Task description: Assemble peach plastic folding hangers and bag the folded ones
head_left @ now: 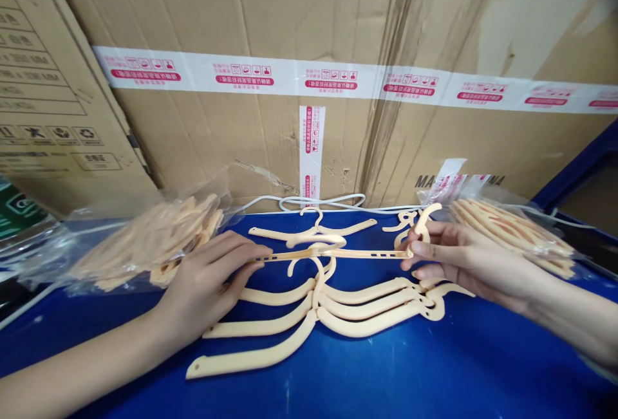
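Left hand [207, 274] pinches a cream plastic hanger [357, 253] by its left end, above the blue table [386, 374]; right hand [458, 255] pinches a hooked clip [427, 218] against its right end (apparently attaching it). Next likely calls for firm, aligned pressure.

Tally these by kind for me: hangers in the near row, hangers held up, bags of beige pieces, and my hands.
Near-row hangers: 3
Held hanger: 1
Bags of beige pieces: 2
Hands, left hand and right hand: 2
Total: 8
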Demonstrator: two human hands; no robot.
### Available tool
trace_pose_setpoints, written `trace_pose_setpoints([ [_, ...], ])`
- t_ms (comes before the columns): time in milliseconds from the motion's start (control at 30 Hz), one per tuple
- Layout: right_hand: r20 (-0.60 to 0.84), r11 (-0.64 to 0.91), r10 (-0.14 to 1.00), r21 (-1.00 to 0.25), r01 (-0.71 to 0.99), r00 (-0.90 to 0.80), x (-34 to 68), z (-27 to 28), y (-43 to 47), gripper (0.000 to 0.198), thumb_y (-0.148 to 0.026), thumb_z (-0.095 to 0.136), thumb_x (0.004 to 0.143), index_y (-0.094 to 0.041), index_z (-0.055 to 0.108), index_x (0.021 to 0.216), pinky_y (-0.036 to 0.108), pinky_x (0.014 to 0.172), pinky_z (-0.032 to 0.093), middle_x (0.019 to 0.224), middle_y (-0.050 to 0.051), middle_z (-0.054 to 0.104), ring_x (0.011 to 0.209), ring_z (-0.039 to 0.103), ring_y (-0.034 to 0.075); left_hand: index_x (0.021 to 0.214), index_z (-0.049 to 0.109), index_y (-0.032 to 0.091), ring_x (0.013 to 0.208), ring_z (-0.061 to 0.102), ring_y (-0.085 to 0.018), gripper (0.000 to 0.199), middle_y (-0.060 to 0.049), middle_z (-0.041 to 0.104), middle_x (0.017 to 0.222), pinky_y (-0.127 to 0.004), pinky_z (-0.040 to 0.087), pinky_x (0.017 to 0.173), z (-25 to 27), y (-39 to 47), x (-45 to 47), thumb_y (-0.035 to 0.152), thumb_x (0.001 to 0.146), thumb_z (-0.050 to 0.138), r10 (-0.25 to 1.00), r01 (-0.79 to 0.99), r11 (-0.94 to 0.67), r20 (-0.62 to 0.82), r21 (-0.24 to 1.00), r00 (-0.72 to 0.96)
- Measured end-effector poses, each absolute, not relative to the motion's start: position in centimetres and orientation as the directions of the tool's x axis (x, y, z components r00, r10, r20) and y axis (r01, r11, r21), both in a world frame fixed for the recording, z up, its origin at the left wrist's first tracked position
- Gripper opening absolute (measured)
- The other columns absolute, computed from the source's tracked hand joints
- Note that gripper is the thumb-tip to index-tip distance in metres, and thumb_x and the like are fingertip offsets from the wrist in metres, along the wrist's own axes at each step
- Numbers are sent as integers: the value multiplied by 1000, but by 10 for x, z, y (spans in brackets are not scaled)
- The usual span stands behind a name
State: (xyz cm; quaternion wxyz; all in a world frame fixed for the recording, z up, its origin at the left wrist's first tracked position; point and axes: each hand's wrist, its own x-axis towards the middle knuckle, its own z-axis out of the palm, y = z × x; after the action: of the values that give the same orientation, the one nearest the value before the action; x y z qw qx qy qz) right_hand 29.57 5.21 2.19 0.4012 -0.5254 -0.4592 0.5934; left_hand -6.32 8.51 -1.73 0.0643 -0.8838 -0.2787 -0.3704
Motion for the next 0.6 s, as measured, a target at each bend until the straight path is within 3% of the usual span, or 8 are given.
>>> trace_pose_setpoints([
  [167, -90, -83, 990, -994, 71, -105, 297, 14, 51, 38, -35, 93, 59, -17, 64, 74, 24, 63, 58, 74, 3, 69, 67, 68, 15, 104, 64, 19, 85, 63, -17, 18, -4, 69, 91, -31, 54, 76, -15, 81, -62, 7, 93, 57, 448, 546, -833, 685, 87, 574],
  [333, 34, 32, 999, -993, 110, 13, 297, 7, 47, 43, -42, 93, 58, -18, 61, 73, 28, 53, 57, 65, 3, 68, 57, 66, 18, 106, 65, 19, 84, 68, -17, 19, -3, 72, 92, -29, 55, 75, -3, 71, -58, 10, 93, 54, 464, 567, -821, 663, 72, 587],
  [467, 35, 32, 999, -996, 84, 35, 296, 9, 46, 38, -43, 89, 66, -17, 63, 74, 24, 58, 57, 64, 4, 69, 60, 67, 16, 110, 64, 19, 84, 70, -17, 22, -3, 74, 95, -28, 55, 74, 8, 62, -57, 12, 94, 50, 479, 581, -814, 589, 20, 651],
  [600, -5, -5, 996, -1000, 4, -86, 299, 16, 51, 29, -38, 86, 71, -19, 68, 83, 25, 61, 59, 73, 3, 68, 69, 68, 17, 108, 67, 28, 80, 71, -18, 23, 1, 75, 94, -28, 57, 71, 14, 52, -64, 22, 93, 51, 554, 641, -767, 517, 14, 652],
])
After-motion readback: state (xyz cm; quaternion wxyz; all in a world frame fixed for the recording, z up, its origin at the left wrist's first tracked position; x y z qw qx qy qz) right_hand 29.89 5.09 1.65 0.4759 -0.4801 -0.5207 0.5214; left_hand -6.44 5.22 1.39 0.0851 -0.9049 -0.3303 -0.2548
